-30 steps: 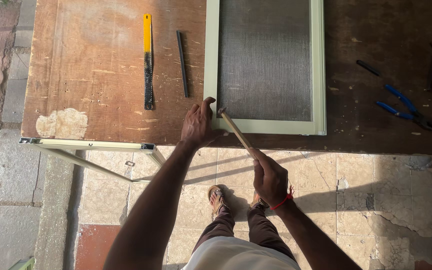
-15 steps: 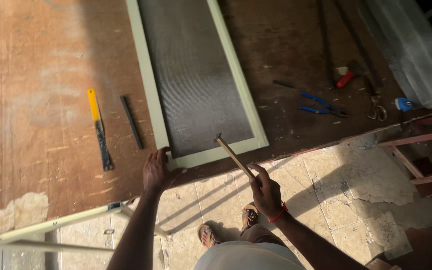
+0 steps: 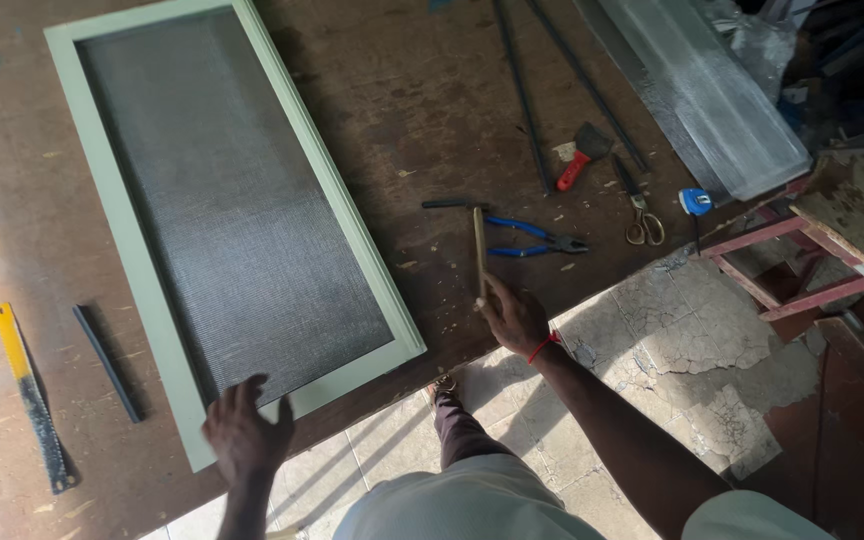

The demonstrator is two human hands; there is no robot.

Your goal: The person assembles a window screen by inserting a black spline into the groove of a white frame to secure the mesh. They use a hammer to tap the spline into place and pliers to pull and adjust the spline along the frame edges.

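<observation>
A pale green window frame (image 3: 357, 250) with grey mesh lies flat on a brown wooden table (image 3: 422, 110). My left hand (image 3: 247, 432) is spread over the frame's near rail, fingers apart, holding nothing. To the right of the frame, my right hand (image 3: 515, 318) grips the wooden handle of a hammer (image 3: 478, 250) near the table's front edge. The hammer's dark head (image 3: 452, 204) points away from me and sits low on or just above the table. Blue-handled pliers (image 3: 532, 236) lie right beside the hammer.
A yellow-handled saw (image 3: 30, 398) and a black strip (image 3: 107, 362) lie left of the frame. Scissors (image 3: 642, 215), a red-handled scraper (image 3: 578, 160), a blue tape measure (image 3: 695, 201), dark rods (image 3: 522, 100) and rolled mesh (image 3: 702, 90) are at the right. A red metal stand (image 3: 782, 265) is beyond the table edge.
My right hand has carried the hammer from the frame's near corner to the table right of the frame. My left hand has slid left along the near rail. The view has swung.
</observation>
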